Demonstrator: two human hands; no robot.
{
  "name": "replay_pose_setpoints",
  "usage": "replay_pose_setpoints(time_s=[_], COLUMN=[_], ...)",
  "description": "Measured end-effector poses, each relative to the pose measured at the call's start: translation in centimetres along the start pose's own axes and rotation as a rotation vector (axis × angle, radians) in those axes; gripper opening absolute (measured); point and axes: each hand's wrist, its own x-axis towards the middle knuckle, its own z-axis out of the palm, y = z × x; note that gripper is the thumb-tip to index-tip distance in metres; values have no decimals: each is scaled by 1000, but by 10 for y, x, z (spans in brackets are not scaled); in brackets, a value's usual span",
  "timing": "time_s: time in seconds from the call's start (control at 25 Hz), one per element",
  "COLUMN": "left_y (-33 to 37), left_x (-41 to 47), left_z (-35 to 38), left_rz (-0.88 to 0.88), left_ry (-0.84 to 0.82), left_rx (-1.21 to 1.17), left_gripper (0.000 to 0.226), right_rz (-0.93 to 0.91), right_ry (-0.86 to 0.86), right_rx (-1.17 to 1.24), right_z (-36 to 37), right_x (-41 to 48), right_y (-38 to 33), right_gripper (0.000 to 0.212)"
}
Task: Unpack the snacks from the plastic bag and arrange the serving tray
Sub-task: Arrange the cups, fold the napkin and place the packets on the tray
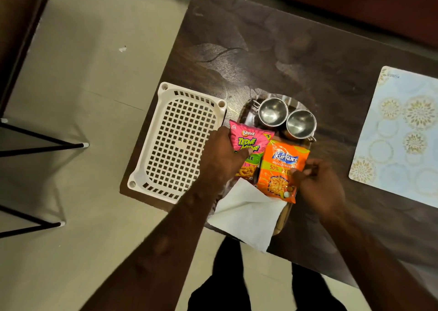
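A shiny steel serving tray (247, 115) lies on the dark wooden table. On it stand two steel cups (272, 111) (300, 124) at the far end. A pink Bingo snack packet (248, 142) lies on the tray's left side, and my left hand (219, 159) grips its left edge with the thumb on its front. An orange Kurkure packet (280, 166) lies beside it on the right; my right hand (317, 182) pinches its right edge. A white paper napkin (246, 213) hangs over the tray's near end. No plastic bag is in view.
A white perforated plastic basket (180, 142) sits on the table just left of the tray. A pale blue patterned placemat (403, 130) lies at the right. Black chair legs (47, 145) stand on the floor to the left. The table's near edge runs close to my legs.
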Motion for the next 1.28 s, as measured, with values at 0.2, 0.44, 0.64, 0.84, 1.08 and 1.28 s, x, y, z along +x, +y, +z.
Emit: replay_pose_setpoints(time_s=[0.2, 0.44, 0.64, 0.84, 1.08, 1.28], left_y=[-19, -73, -101, -102, -112, -120], left_x=[-16, -12, 4, 16, 13, 9], left_z=[-29, -104, -132, -129, -130, -133], left_rz=[-17, -130, -182, -156, -124, -156], left_ry=[43, 240, 297, 310, 280, 263], left_rx=[-386, -462, -216, -80, 4, -5], left_gripper=[51, 44, 47, 44, 38, 41], right_rz=[78, -24, -266, -435, -158, -121], right_ry=[-4, 59, 175, -14, -232, -393], right_rx=[-97, -87, -47, 122, 309, 360], right_z=[11, 11, 9, 39, 105, 110], right_x=[-2, -14, -34, -41, -33, -25], right_y=[-12, -23, -36, -83, -135, -121], right_gripper=[58, 39, 34, 26, 26, 51])
